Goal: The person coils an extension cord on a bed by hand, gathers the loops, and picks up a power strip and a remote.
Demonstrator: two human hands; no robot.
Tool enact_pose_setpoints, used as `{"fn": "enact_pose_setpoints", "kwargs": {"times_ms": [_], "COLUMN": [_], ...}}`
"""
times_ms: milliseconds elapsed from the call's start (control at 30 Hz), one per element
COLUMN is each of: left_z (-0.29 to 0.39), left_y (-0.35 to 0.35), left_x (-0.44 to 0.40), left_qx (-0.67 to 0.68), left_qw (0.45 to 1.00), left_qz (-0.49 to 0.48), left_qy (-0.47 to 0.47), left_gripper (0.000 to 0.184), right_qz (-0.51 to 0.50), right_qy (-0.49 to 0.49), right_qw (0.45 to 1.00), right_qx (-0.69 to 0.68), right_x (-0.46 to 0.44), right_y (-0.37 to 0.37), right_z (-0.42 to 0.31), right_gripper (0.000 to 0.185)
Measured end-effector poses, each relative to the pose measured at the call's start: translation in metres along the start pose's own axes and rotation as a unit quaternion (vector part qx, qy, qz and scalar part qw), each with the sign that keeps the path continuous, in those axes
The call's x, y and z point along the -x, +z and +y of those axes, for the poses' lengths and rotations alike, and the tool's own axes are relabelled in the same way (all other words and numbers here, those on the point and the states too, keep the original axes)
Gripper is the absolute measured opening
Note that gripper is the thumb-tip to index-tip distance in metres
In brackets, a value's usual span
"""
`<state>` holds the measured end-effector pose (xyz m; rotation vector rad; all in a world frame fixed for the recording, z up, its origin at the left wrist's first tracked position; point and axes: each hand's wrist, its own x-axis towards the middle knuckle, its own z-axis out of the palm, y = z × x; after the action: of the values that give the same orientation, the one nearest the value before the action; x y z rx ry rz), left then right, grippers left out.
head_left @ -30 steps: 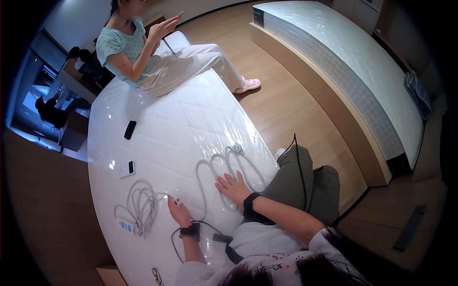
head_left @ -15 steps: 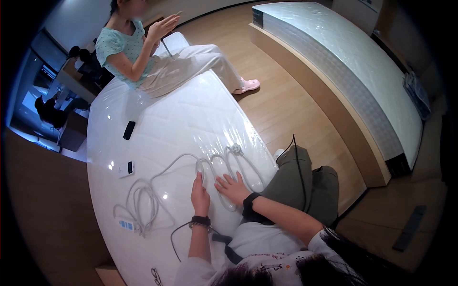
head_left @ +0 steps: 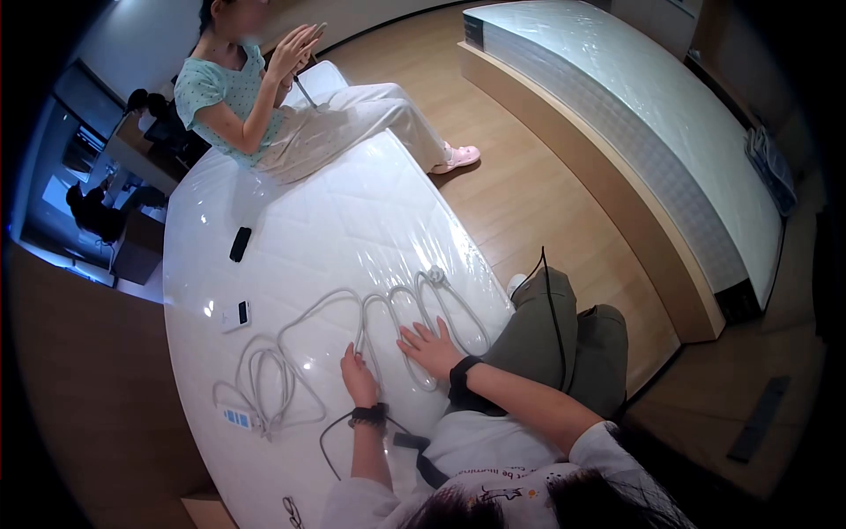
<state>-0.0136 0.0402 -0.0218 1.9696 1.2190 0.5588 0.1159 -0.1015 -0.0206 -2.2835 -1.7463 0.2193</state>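
Observation:
A long pale grey extension cord (head_left: 322, 301) lies on the plastic-wrapped mattress (head_left: 308, 212), partly in parallel bends and partly in a loose tangle. Its round plug (head_left: 435, 275) rests at the far end of the bends, and the white and blue power strip (head_left: 236, 417) sits beside the tangle. My left hand (head_left: 359, 377) has its fingers closed on the cord at the left side of the bends. Over the nearer bends, my right hand (head_left: 430, 350) lies flat with fingers spread, touching the cord.
A small white device with a dark screen (head_left: 236, 316) and a black oblong object (head_left: 240, 244) lie on the mattress. Glasses (head_left: 292, 511) are near the bottom edge. Another person (head_left: 229, 106) sits at the far corner holding a phone. A second wrapped mattress (head_left: 608, 79) stands across the floor.
My left hand has shifted slightly left and toward me, drawing its part of the cord left; its fingers have curled. My right hand stays in place. The other person's hands have lowered slightly.

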Motion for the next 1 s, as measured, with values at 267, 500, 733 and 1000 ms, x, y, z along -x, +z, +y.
{"fn": "enact_pose_setpoints", "kwargs": {"times_ms": [267, 500, 733, 1000], "left_z": [0.004, 0.033, 0.026, 0.055], "left_y": [0.001, 0.009, -0.017, -0.022], "left_x": [0.010, 0.040, 0.026, -0.008], "left_qx": [0.232, 0.101, -0.374, -0.383], "left_qw": [0.939, 0.989, 0.906, 0.898], "left_qz": [-0.080, -0.041, -0.178, -0.200], "left_qy": [-0.240, -0.101, 0.093, 0.090], "left_gripper": [0.033, 0.041, 0.063, 0.055], "right_qz": [-0.004, 0.005, 0.015, 0.013], "right_qy": [0.007, 0.007, 0.011, 0.007], "right_qw": [1.000, 1.000, 0.999, 0.999], "right_qx": [-0.010, -0.018, -0.029, -0.028], "right_x": [0.000, 0.001, 0.001, 0.000], "right_y": [-0.006, -0.007, -0.005, -0.007], "right_z": [-0.002, -0.004, -0.004, -0.003], "right_gripper": [0.046, 0.047, 0.043, 0.044]}}
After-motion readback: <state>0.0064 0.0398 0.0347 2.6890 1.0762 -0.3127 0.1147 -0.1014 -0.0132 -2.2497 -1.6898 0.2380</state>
